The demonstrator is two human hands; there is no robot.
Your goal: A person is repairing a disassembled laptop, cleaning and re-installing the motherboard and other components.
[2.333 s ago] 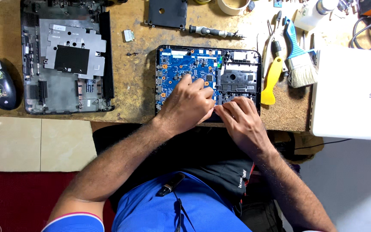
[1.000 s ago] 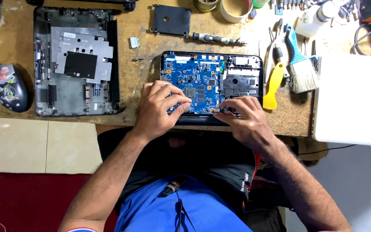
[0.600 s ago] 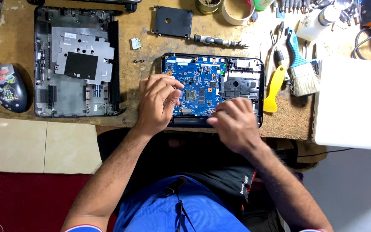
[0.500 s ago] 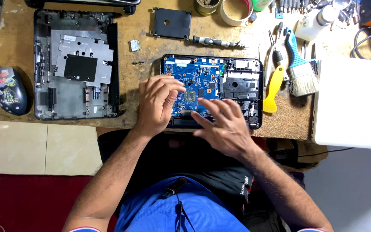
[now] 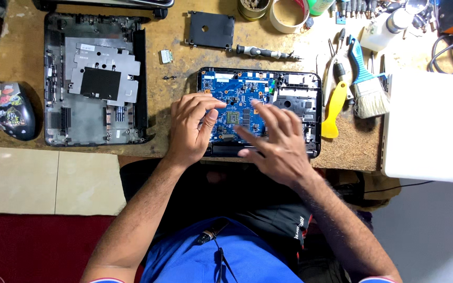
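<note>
Opened laptop base (image 5: 310, 91) w/ blue motherboard (image 5: 239, 102) lay near edge of cork bench (image 5: 174, 57), long axis left-right, hinge side near. Left hand (image 5: 190, 128) rested on board's left edge, fingers curled loosely together, gripping nothing. Right hand (image 5: 276, 141) hovered over board's centre-right, fingers spread, empty. Bottom cover (image 5: 95, 78) sat far left; yellow pry tool (image 5: 334, 107) & brush (image 5: 365, 84) just right of base.

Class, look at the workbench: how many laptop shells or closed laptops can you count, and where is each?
3. An empty grey base at left; the open one with the blue board under both hands, centre; a closed white laptop at right. Others may lie beyond the frame.
</note>
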